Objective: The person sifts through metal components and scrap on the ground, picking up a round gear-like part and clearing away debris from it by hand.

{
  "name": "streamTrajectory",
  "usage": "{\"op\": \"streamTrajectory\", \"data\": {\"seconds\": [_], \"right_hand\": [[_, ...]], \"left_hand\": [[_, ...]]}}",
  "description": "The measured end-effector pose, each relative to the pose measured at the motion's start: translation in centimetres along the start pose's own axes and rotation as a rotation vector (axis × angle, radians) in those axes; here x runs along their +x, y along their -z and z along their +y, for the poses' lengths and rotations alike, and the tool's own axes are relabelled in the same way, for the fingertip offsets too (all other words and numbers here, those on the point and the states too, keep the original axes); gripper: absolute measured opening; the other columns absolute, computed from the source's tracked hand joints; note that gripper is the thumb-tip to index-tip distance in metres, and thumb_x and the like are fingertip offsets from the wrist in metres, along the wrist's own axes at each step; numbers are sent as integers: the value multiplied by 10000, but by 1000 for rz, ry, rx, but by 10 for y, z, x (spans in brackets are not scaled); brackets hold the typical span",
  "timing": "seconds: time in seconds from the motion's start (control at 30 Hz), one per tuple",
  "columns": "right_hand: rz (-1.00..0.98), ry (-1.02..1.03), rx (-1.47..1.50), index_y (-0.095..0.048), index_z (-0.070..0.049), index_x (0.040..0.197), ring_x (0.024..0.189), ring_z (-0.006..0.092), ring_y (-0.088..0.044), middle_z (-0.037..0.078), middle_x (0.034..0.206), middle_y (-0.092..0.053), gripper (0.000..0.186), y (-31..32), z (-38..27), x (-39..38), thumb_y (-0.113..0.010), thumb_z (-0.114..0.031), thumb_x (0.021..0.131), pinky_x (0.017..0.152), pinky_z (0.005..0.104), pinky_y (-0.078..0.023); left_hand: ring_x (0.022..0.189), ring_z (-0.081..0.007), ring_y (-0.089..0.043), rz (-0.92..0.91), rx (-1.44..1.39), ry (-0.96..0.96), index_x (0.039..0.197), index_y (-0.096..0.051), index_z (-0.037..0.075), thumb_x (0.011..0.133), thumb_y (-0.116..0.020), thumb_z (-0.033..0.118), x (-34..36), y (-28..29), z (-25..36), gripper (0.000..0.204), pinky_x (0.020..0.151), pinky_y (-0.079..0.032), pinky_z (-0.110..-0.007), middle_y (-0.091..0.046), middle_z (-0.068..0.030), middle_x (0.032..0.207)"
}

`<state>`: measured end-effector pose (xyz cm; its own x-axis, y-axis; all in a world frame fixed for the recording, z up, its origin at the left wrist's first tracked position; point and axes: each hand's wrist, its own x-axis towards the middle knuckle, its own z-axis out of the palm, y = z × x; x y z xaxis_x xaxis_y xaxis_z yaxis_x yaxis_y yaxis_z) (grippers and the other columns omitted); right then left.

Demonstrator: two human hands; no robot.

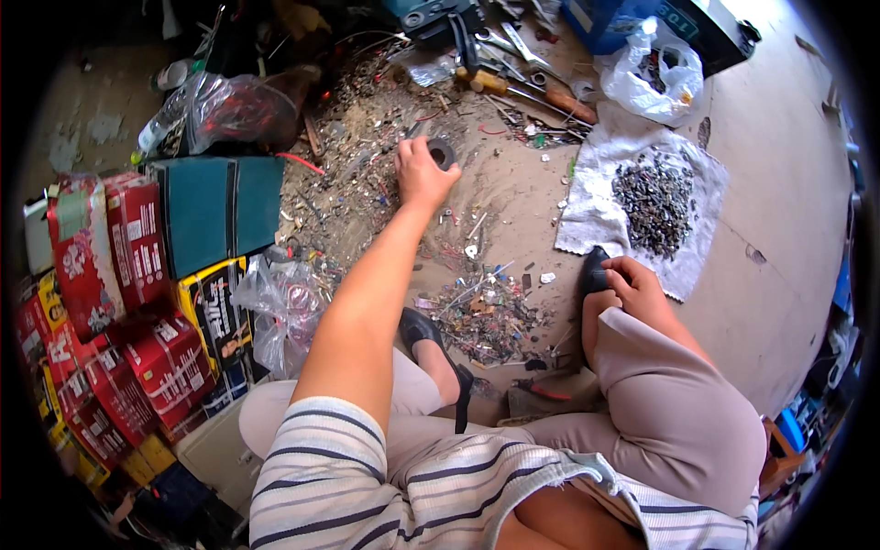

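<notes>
On the bare, dusty floor (527, 211), beyond a multicoloured heap of small scrap (490, 312): one dark round ring (446, 147), pinched by the left hand (424, 172) at its edge, leaving the upper face uncovered. Right hand (636, 286): curled beside a black shoe (592, 271); whether it grips anything, cannot tell. White cloth (583, 209): small dark pieces (653, 203), seemingly spread there to stay apart from floor litter.

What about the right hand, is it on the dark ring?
No, the left hand holds the dark ring; the right hand is by a black shoe.
</notes>
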<state>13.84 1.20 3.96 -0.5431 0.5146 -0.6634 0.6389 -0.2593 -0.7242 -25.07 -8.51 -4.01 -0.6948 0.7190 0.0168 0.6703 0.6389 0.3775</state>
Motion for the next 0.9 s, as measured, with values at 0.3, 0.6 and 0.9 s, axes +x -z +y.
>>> {"op": "streamTrajectory", "data": {"seconds": [0.3, 0.6, 0.9], "right_hand": [[108, 216, 37, -665, -9, 1045, 751, 114, -579, 67, 867, -678, 192, 21, -26, 25, -605, -153, 932, 686, 285, -477], [51, 332, 389, -630, -111, 1228, 860, 73, -529, -24, 1018, -608, 366, 55, -65, 40, -516, -365, 990, 697, 222, -438], [-20, 233, 650, -637, -92, 1219, 928, 121, -548, 51, 1080, -595, 407, 72, -41, 36, -451, -383, 1004, 747, 260, -480]], "left_hand": [[960, -219, -612, -667, -1764, 631, 1217, -541, 36, 867, -653, 289, -24, 28, 85, 446, 832, -498, -346, -616, -93, 1133], [875, -238, -535, -1149, -1892, 790, 1283, -530, 84, 885, -558, 473, -70, 31, 205, 557, 736, -485, -320, -579, -142, 1189], [938, -253, -537, -1145, -2000, 968, 1373, -416, 26, 899, -586, 437, -87, 24, 245, 650, 799, -518, -301, -494, -239, 1274]]}}
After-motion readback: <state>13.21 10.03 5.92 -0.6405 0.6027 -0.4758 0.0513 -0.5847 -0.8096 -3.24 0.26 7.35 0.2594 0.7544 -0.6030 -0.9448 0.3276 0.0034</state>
